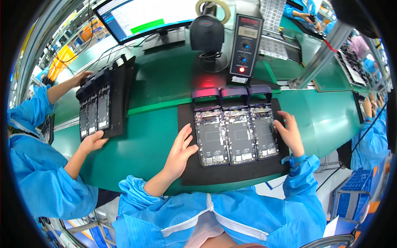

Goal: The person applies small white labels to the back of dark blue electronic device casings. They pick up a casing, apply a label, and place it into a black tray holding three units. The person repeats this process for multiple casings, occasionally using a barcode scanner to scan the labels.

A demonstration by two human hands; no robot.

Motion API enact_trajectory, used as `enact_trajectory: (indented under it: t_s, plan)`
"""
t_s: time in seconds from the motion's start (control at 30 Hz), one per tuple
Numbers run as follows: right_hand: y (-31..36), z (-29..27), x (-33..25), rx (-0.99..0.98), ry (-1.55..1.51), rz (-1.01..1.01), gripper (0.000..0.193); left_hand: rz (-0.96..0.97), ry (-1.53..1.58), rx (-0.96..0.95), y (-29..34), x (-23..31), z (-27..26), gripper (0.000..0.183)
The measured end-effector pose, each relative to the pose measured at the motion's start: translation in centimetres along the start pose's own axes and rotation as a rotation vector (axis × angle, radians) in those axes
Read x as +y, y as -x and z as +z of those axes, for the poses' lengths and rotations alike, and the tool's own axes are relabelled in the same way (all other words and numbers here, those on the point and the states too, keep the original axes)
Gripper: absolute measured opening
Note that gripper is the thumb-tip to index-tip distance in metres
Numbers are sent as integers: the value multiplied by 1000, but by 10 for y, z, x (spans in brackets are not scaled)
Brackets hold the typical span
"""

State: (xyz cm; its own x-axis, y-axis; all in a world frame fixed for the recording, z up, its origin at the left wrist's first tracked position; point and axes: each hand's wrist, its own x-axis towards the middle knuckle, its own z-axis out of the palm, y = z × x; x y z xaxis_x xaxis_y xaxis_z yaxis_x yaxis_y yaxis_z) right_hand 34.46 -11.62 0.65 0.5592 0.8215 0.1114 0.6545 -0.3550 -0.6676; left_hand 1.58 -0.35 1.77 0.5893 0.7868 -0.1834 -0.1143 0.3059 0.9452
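Observation:
Three opened smartphones lie side by side before me on a black mat [191,175]: a left phone [211,138], a middle phone [240,136] and a right phone [264,134]. Their circuit boards and dark inner panels face up, and a dark purple frame piece stands raised at each far end. My left hand [178,152], open with fingers apart, is beside the left phone's outer edge; thumb contact is hard to tell. At the right phone's outer edge, my right hand [290,131] has its fingers spread, with the fingertips at or touching that edge. Neither hand grips anything.
Behind the phones stand a black scanner [206,35] casting red light and a control box [246,45] with blue knobs. A monitor [144,20] is at the back left. To my left, a co-worker's hands [93,142] hold a black board [118,120] with similar phones.

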Motion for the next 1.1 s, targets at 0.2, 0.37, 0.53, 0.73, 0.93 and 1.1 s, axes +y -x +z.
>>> enact_trajectory:
  t_s: [0.2,0.37,0.53,0.73,0.93,1.1]
  plan:
    - [-21,-24,-6,-107,-74,17,46,-223,308,38,-17,1,6,54]
    - [-100,-46,-42,170,-520,64,38,-133,166,-46,-31,-20,11,44]
    - [-146,-25,-47,237,-982,298,31,-190,433,-96,-12,-6,-6,50]
    - [-153,-5,-48,510,-923,154,24,-220,499,-201,7,-12,-35,45]
    - [-102,52,-137,74,-895,-90,20,-157,629,-163,-3,21,-29,38]
    - [-113,84,-155,-122,-1093,30,21,22,752,64,-68,57,2,28]
